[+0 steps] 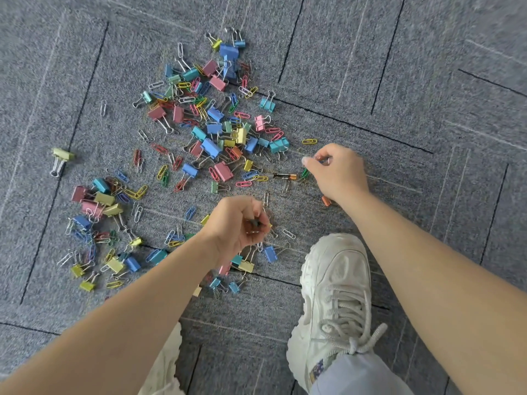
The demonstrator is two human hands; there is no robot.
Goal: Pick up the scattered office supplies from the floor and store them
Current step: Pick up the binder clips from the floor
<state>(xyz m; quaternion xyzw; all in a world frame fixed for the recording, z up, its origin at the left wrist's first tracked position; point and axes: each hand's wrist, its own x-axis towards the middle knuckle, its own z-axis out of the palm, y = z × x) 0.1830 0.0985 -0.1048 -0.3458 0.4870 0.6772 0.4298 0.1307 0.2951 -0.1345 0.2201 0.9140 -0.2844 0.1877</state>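
The floor is grey-blue carpet tile (pixel 413 81), flecked, with thin dark seams and faint pale lines running at angles across it. Nothing of the room beyond the floor is in view.

A dense spill of pastel binder clips (pixel 212 146) and coloured paper clips (pixel 199 105) covers the carpet ahead and to the left, thickest in a band from the far middle down toward a second cluster at the near left. A yellow-green binder clip (pixel 61 156) lies alone at the far left edge, well apart from the rest, and a silver paper clip (pixel 103 107) lies alone above it. An AA battery (pixel 284 176) rests flat among the clips, just beside the right hand (pixel 339 172).

The right hand reaches down to the carpet, its thumb and fingertips pinching a small clip (pixel 323 160); the hand is blurred, so the clip's kind is unclear. An orange binder clip (pixel 326 201) lies beside its wrist.

The left hand (pixel 236 226) hovers low over the near part of the spill, its fingers curled inward round a few gathered clips (pixel 253 228) in the palm.

A white laced sneaker (pixel 336 280) stands on the carpet between the two forearms, and the edge of a second pale shoe (pixel 168 363) shows at the bottom.
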